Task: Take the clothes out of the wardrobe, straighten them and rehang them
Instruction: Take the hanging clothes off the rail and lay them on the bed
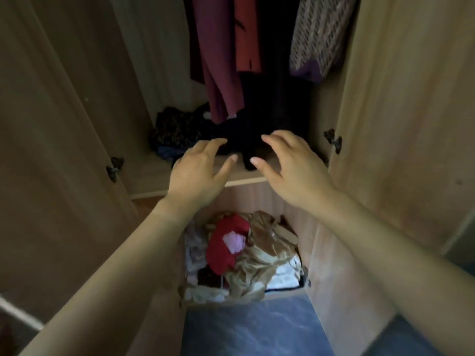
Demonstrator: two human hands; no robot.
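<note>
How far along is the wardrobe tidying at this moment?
Done: unclear; a maroon garment and a patterned knit hang inside, but whether rehung I cannot tell. In hand: nothing; the left hand and right hand reach, open, toward a black garment on the shelf. Left: that garment, the dark patterned heap beside it, the crumpled clothes below.

Shows two hands, left hand [198,173] and right hand [295,165], and two doors, left door [51,124] and right door [411,111]. Counts four hanging garments at 12 o'clock: maroon garment [218,60], red garment [245,34], black garment [277,86], patterned garment [318,34]. Adds one clothes heap [244,255] at 6 o'clock.
</note>
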